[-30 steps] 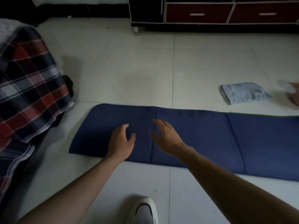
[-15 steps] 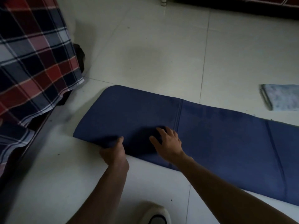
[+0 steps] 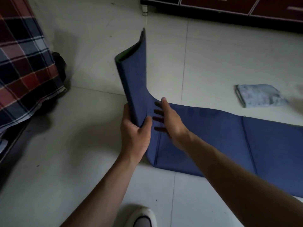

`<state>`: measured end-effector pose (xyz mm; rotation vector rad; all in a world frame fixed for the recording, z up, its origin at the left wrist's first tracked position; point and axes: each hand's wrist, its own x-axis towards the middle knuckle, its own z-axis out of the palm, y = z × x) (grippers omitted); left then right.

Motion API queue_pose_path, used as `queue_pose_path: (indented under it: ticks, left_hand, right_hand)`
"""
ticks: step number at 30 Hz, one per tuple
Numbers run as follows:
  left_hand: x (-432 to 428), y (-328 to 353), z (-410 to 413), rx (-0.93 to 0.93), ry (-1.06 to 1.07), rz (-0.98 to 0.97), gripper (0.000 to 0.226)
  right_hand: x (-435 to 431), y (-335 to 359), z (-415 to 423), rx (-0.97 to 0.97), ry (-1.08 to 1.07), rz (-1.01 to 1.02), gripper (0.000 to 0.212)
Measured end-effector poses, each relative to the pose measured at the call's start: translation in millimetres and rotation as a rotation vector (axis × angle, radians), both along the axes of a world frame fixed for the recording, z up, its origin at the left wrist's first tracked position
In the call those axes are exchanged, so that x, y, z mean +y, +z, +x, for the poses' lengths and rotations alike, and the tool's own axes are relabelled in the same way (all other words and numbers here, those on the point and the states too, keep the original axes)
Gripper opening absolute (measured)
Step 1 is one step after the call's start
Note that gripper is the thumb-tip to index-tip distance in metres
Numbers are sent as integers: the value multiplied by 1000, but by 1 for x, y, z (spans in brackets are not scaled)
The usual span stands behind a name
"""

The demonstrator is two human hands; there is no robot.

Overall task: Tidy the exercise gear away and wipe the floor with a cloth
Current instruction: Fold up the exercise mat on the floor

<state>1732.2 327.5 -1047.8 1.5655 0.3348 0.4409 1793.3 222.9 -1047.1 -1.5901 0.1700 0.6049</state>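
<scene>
A dark blue exercise mat [image 3: 229,138] lies across the pale tiled floor, running off the right edge. Its left end panel stands lifted almost upright, showing a greenish underside at the top edge. My left hand [image 3: 135,133] grips the near edge of that raised panel, thumb on the blue face. My right hand [image 3: 168,120] rests flat with fingers spread against the mat just right of the fold. A folded light blue cloth [image 3: 259,95] lies on the floor beyond the mat, at the right.
A plaid red, navy and white bedcover [image 3: 24,66] hangs over furniture at the left. A dark cabinet with red drawers [image 3: 229,7] lines the back wall. My white shoe [image 3: 144,217] shows at the bottom edge.
My left hand took hold of the mat's left end and swung it up from flat to nearly upright. My right hand moved onto the mat beside the fold.
</scene>
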Motion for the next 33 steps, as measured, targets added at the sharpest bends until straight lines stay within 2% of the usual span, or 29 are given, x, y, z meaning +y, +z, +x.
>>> queue_pose_path:
  ticks: [2,5,9,12,13,16,20,22,25,27,29,31,33]
  left_hand:
    - [-22,8,-2,-31,-129,114,53]
    - [-54,10,-6,-84,-288,251,51]
    - [-92,-3,-6,-89,-416,437,57]
    - [-117,-11,-8,-54,-485,591,59]
    - [-124,-14,-10,-35,-507,669,63]
    - [-141,-26,-17,12,-587,888,71]
    - [-158,-46,-17,71,-695,1070,78]
    - [-166,-55,-14,139,-758,1109,86]
    - [-176,-70,-8,206,-803,1158,103]
    - [-180,-80,-3,251,-846,1181,111]
    - [-180,-89,-1,285,-897,1179,108]
    - [-178,-95,1,314,-930,1080,95]
    - [-172,-100,3,338,-880,868,73]
  right_hand:
    - [-23,27,3,-4,-113,122,62]
    - [-62,56,5,9,-314,286,50]
    - [-131,74,-4,9,-478,457,40]
    - [-186,77,-20,60,-478,509,71]
    - [-203,76,-24,70,-484,496,68]
    - [-243,64,-33,115,-516,328,41]
    - [-271,37,-37,85,-540,-194,27]
    - [-276,26,-38,49,-487,-445,29]
    - [-277,10,-39,1,-362,-743,57]
    - [-272,-2,-39,-27,-278,-846,64]
    - [-265,-17,-36,-68,-199,-923,69]
    - [-253,-29,-34,-129,-118,-951,70]
    - [-236,-42,-32,-203,-42,-893,64]
